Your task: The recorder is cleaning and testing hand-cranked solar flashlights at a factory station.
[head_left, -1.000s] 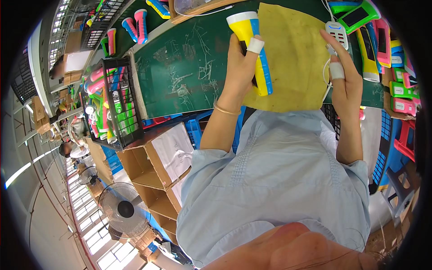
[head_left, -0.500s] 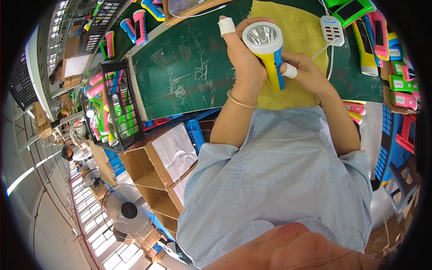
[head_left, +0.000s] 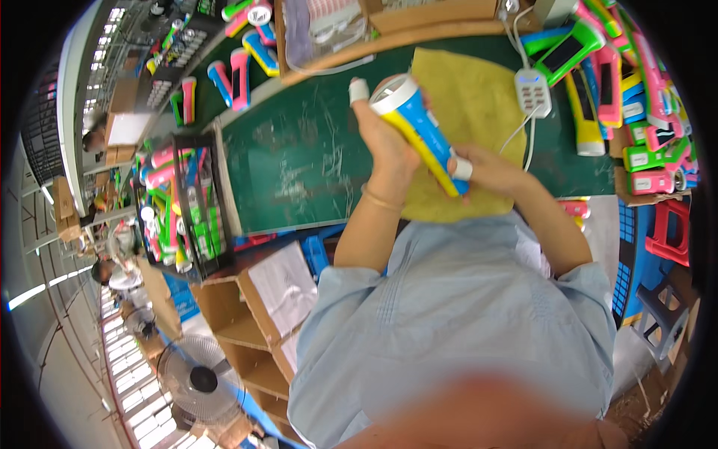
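Observation:
A blue and yellow flashlight (head_left: 424, 129) with a white head is held between my two hands, above a yellow cloth (head_left: 479, 97) on the green worktop (head_left: 292, 150). Its head points to the upper left and its tail to the lower right. My left hand (head_left: 385, 138) is wrapped round the part by the head, its thumb, tipped with white tape, sticking out. The fingers of my right hand (head_left: 490, 170) close on the tail end, and the taped thumb presses on the side. Fingers behind the flashlight are partly hidden.
A white multi-port USB charger (head_left: 533, 93) with cables lies right of the cloth. Many colourful flashlights (head_left: 591, 105) are heaped at the right. At the left stands a black crate (head_left: 198, 202) full of them. A wooden tray (head_left: 419, 34) borders the far side.
The flashlight has been turned and tilted: its lens no longer faces me, and its blue side now shows. Both hands moved with it, the right one staying at the tail. The view has shifted.

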### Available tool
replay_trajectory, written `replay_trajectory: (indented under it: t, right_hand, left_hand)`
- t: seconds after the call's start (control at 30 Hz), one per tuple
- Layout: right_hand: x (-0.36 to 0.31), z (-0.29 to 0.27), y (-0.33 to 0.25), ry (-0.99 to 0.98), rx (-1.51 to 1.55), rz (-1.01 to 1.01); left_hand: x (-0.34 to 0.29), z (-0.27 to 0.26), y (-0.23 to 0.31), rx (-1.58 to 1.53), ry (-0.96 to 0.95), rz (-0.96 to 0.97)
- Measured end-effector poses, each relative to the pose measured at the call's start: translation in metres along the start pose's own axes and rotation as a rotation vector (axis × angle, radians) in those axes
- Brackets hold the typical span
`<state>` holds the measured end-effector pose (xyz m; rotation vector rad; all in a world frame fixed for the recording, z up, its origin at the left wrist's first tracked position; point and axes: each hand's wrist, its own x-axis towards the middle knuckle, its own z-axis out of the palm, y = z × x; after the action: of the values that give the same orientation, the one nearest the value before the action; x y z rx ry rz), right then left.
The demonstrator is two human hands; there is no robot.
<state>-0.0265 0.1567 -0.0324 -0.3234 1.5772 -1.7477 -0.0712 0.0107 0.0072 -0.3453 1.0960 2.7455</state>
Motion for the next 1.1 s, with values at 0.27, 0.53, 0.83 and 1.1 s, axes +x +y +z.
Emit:
replay_trajectory:
  t: [0.27,0.53,0.83,1.1]
  right_hand:
    - [0.014,-0.112,-0.109,0.855,0.116,-0.467]
    - [0.067,-0.218,-0.196,1.09,-0.149,-0.948]
    - [0.026,-0.109,-0.093,0.581,0.003,-0.67]
    - [0.009,-0.031,-0.025,0.57,0.174,-0.174]
  left_hand:
    - [0.039,-0.025,0.031,0.238,-0.142,0.106]
    - [0.051,-0.051,0.037,0.332,-0.088,0.084]
    - [0.106,-0.123,0.101,1.144,0.282,0.824]
    - [0.186,-0.215,0.194,2.043,1.13,0.679]
